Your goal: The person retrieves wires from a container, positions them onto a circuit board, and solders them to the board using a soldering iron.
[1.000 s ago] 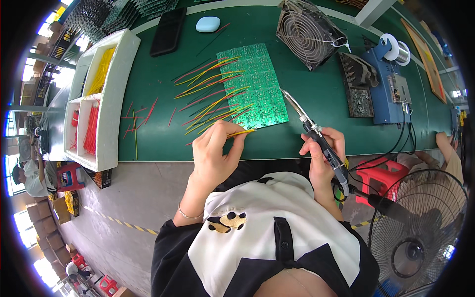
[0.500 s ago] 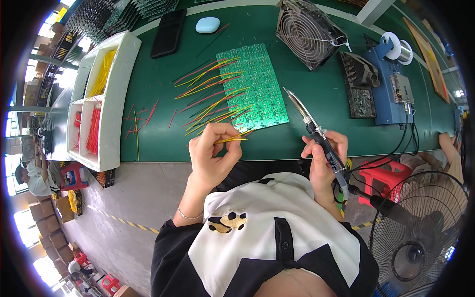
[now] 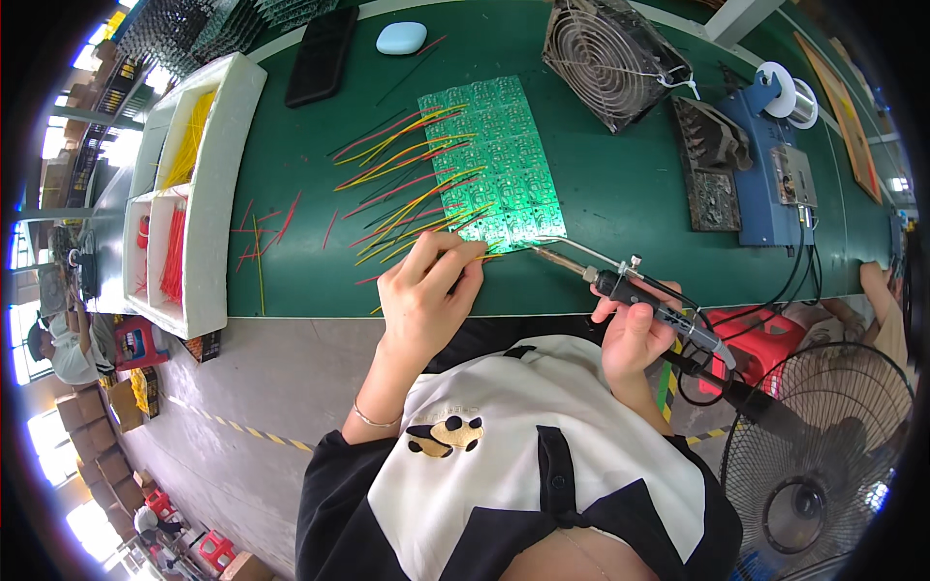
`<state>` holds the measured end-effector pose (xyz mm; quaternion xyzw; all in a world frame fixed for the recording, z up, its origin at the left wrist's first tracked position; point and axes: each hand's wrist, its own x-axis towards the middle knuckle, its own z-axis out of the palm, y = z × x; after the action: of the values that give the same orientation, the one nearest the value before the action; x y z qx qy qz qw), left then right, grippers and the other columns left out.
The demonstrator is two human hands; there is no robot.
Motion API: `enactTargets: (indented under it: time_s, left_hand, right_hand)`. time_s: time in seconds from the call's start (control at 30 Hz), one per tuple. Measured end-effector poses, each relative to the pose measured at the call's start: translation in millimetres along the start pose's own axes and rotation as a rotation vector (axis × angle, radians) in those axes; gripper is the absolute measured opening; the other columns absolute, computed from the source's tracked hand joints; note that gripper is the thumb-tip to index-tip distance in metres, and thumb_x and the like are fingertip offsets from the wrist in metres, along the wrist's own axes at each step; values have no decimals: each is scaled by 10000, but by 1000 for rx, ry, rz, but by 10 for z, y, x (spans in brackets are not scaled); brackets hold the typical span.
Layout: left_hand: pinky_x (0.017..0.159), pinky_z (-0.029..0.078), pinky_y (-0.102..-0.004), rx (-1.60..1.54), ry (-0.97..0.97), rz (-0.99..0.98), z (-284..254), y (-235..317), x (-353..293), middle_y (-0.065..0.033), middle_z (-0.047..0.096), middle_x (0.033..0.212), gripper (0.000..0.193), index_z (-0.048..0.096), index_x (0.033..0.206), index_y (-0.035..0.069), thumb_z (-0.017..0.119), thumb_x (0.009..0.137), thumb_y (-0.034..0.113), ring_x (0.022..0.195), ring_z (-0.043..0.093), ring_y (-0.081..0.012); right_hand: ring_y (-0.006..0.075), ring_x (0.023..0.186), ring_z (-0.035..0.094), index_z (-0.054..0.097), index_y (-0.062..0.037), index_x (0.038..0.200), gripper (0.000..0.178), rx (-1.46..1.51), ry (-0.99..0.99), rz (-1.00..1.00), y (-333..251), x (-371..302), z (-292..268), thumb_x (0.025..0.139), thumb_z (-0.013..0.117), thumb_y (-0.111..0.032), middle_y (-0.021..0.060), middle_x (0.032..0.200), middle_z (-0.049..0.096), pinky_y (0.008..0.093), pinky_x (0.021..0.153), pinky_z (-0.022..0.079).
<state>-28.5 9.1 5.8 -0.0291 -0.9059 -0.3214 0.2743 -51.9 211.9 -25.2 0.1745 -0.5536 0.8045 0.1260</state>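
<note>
My right hand is closed round the dark handle of a soldering iron, which has a thin metal guide tube fixed alongside it. Its tip points left, at the near edge of a green circuit board panel. At that board's near left corner, my left hand pinches a yellow wire, mostly hidden by the fingers, with its end just showing beside them. Rows of red, yellow and black wires stick out leftward from the board. Whether the iron's tip touches the board is too small to tell.
A white foam box with yellow and red wires stands at left, loose red wire pieces beside it. Behind lie a black phone and a pale blue case. A fan unit and a blue soldering machine with solder spool are at right.
The soldering iron has swung down and left, from pointing up beside the board to its near edge. My left hand has moved slightly right and up, bringing the yellow wire to the board.
</note>
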Motion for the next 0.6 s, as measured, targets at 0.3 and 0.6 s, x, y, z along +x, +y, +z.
enactTargets:
  time_s: [0.3,0.6]
  left_hand:
    - [497,434,-227,-42,-4,-36,3,-7,-13,-43,570,759,186,654,784,37,644,635,-74,559,563,-124]
    - [509,447,-226,-49,22,-11,15,-35,-27,-44,581,752,193,655,785,27,655,620,-73,568,579,-125]
  right_hand:
    - [121,582,551,472,40,994,201,-72,-17,85,-54,22,50,848,545,-77,138,889,560,220,518,467]
    - [124,598,560,473,48,1000,197,-58,-31,108,-51,28,76,846,539,-55,129,891,559,225,541,481]
